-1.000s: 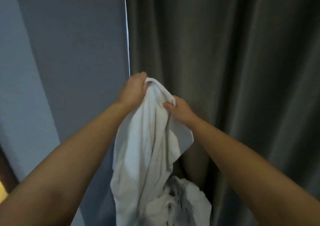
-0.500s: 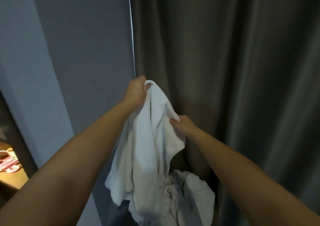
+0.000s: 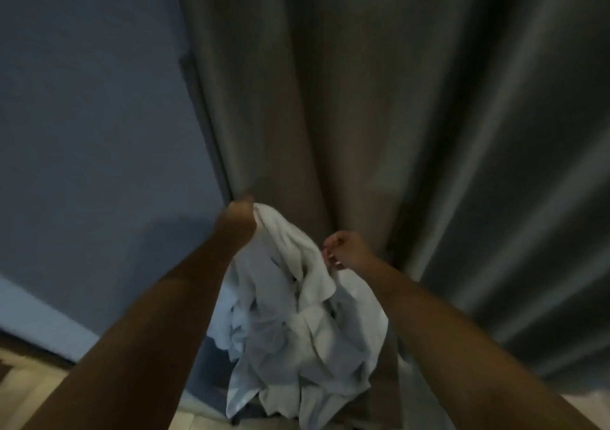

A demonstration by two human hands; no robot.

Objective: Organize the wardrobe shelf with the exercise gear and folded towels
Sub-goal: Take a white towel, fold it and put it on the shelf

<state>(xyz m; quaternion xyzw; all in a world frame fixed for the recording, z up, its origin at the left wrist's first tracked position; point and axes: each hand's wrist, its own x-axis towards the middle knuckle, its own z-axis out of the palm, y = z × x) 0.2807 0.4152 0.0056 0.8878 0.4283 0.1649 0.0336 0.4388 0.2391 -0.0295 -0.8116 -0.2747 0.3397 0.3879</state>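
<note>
Towel [image 3: 290, 314] edge in left hand [image 3: 236, 223]

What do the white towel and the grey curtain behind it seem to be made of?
The white towel looks like soft matte cotton terry: it crumples in thick limp folds. The grey curtain is probably smooth woven synthetic, slightly shiny: light streaks run along its pleats.

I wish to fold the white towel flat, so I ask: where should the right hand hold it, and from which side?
Probably the upper edge. The left hand grips one top corner of the white towel, and the rest hangs bunched. The right hand, which seems to pinch the edge lower down, should come from the right and take the other top corner, level with the left.
</note>
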